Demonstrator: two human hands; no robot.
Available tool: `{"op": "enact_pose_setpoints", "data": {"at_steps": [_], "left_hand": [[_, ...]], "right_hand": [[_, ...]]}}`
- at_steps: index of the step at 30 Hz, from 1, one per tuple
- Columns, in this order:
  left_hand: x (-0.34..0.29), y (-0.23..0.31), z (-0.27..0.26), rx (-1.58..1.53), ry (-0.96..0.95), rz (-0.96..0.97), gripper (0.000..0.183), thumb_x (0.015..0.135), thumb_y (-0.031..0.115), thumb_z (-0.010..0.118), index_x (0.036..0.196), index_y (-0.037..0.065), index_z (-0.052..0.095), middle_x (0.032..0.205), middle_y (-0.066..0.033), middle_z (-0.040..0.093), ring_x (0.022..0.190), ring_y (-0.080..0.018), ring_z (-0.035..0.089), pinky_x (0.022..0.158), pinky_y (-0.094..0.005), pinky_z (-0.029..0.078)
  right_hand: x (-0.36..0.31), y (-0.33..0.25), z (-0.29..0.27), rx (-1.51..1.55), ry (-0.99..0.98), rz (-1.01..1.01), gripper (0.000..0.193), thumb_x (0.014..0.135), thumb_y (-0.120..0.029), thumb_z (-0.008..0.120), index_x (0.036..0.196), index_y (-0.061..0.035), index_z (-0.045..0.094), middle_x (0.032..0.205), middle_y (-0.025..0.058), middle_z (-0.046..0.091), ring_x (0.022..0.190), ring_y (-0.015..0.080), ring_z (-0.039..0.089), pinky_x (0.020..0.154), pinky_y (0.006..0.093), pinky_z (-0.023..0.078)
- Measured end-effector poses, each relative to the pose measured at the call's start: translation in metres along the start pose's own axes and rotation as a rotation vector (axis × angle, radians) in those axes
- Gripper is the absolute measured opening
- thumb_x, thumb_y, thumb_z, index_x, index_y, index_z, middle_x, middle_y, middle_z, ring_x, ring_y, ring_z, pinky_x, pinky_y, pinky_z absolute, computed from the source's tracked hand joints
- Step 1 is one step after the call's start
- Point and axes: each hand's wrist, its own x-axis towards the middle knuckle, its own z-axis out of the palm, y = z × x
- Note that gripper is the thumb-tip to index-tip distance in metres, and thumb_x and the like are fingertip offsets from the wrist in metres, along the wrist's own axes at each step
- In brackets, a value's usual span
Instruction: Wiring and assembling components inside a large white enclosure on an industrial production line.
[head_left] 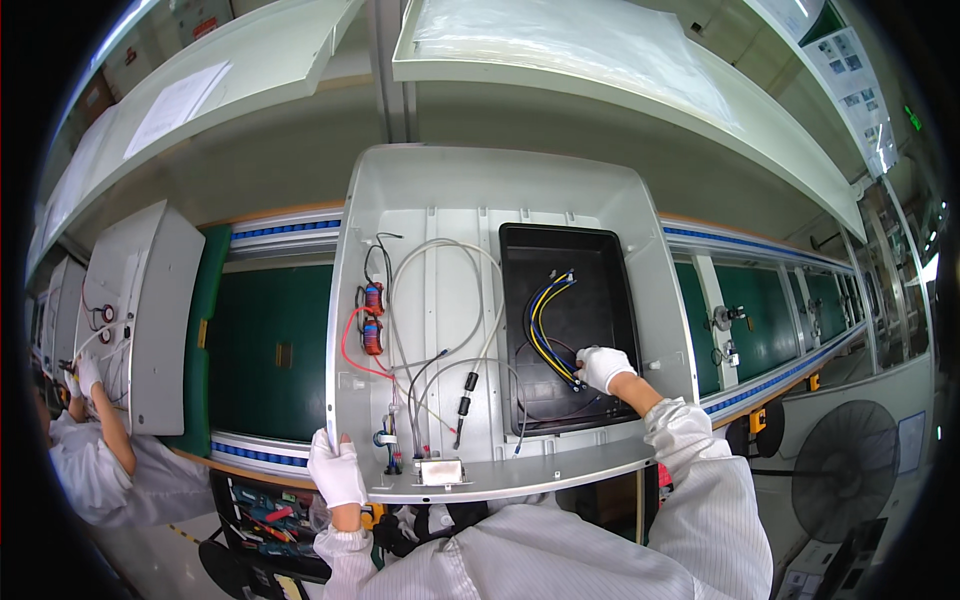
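Note:
A large light-grey metal enclosure (440,180) lies open-side up in front of me. Inside it, on the right, sits a black plastic tray (620,300). Yellow, blue and black cables (540,318) lie curved in the tray, and my right hand (606,368), in a white glove, closes its fingers on their near ends. My gloved left hand (337,472) grips the enclosure's near left corner. The enclosure's left half contains wound coils (373,335), a red wire (350,338), long grey cables (397,275) and a white metal-cased block (440,471) by the near wall.
The enclosure rests across a roller conveyor (285,228) with green boards. At the left, a co-worker's gloved hands (88,375) are at another grey enclosure (150,330). Shelves (600,70) overhang the far side. A tool drawer (265,515) lies below left; a fan (845,460) stands right.

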Motion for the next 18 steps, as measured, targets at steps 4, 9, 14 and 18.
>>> {"op": "enact_pose_setpoints", "data": {"at_steps": [4, 9, 14, 18], "left_hand": [[-0.001, 0.003, 0.0, -0.02, -0.002, 0.008, 0.006, 0.085, -0.002, 0.059, 0.092, -0.003, 0.059, 0.072, -0.0101, 0.059, 0.064, -0.0126, 0.048, 0.064, -0.0286, 0.046], [-0.001, 0.003, 0.0, 0.016, 0.01, 0.009, 0.006, 0.085, -0.003, 0.059, 0.091, -0.002, 0.059, 0.071, -0.0097, 0.059, 0.064, -0.0125, 0.048, 0.064, -0.0288, 0.046], [0.0, -0.001, 0.0, 0.025, 0.005, 0.011, 0.003, 0.084, -0.002, 0.06, 0.086, -0.002, 0.058, 0.07, -0.0108, 0.057, 0.061, -0.0161, 0.047, 0.062, -0.0306, 0.045], [0.0, -0.002, 0.0, 0.029, 0.01, 0.058, 0.004, 0.083, -0.001, 0.06, 0.086, -0.002, 0.057, 0.071, -0.0128, 0.057, 0.061, -0.0203, 0.048, 0.062, -0.0317, 0.045]], "right_hand": [[0.002, -0.018, 0.005, -0.008, -0.013, 0.049, 0.029, 0.079, -0.028, 0.069, 0.101, -0.0086, 0.067, 0.1, 0.015, 0.069, 0.096, 0.0319, 0.067, 0.082, 0.0423, 0.053], [0.003, -0.017, 0.027, -0.068, 0.141, 0.061, 0.025, 0.079, -0.021, 0.07, 0.098, -0.0058, 0.066, 0.095, 0.0158, 0.069, 0.092, 0.0326, 0.068, 0.078, 0.0425, 0.054], [-0.001, -0.016, 0.037, -0.182, 0.08, 0.006, 0.018, 0.08, -0.014, 0.066, 0.097, -0.0061, 0.064, 0.092, 0.0169, 0.069, 0.084, 0.0338, 0.069, 0.072, 0.0432, 0.055], [-0.005, -0.01, 0.026, -0.088, 0.02, 0.021, 0.018, 0.087, -0.01, 0.052, 0.099, -0.0049, 0.064, 0.094, 0.0183, 0.069, 0.088, 0.0352, 0.068, 0.076, 0.0442, 0.055]]}}
